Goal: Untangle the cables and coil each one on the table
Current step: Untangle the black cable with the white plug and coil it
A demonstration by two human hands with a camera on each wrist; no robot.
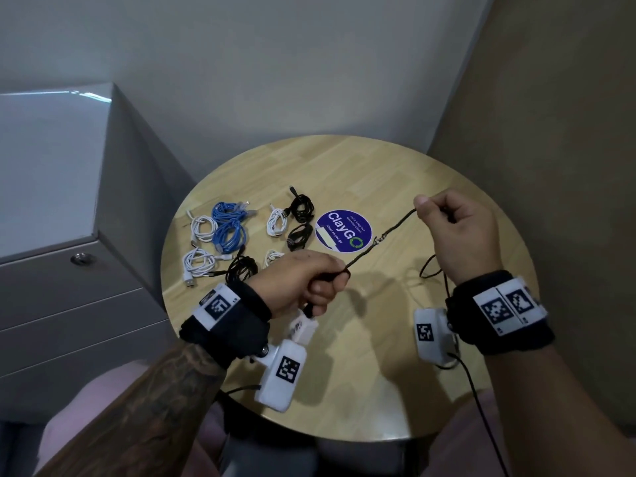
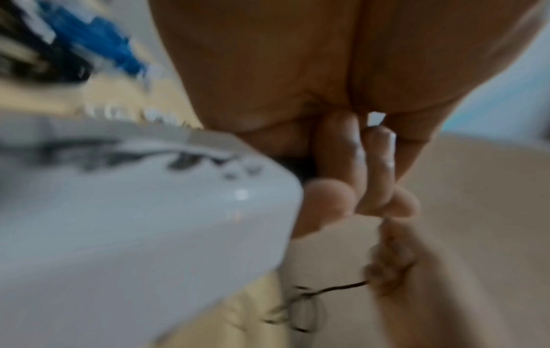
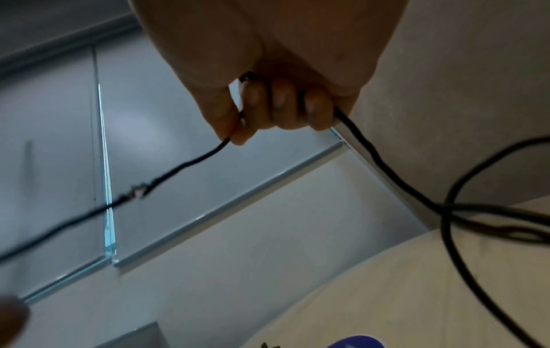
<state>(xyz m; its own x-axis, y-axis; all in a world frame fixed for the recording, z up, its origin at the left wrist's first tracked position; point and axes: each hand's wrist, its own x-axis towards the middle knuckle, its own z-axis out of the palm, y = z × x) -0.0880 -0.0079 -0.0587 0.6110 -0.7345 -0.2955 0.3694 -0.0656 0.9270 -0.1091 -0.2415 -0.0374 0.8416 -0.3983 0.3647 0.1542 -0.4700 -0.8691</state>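
Round wooden table (image 1: 395,160) carries finished coils on its left side: blue (image 1: 229,227), white (image 1: 203,228) and black (image 1: 303,208). Above it, right hand (image 1: 457,232) and left hand (image 1: 303,284) each pinch the black cable (image 1: 395,227), stretched taut between them, slack looping under the right wrist. Small kink (image 1: 378,241) mid-span. Step: straightening the last cable; next, likely work the kink out, then coil.

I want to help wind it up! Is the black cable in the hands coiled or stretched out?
Stretched out. The black cable runs taut between left hand and right hand; its loose tail loops below.
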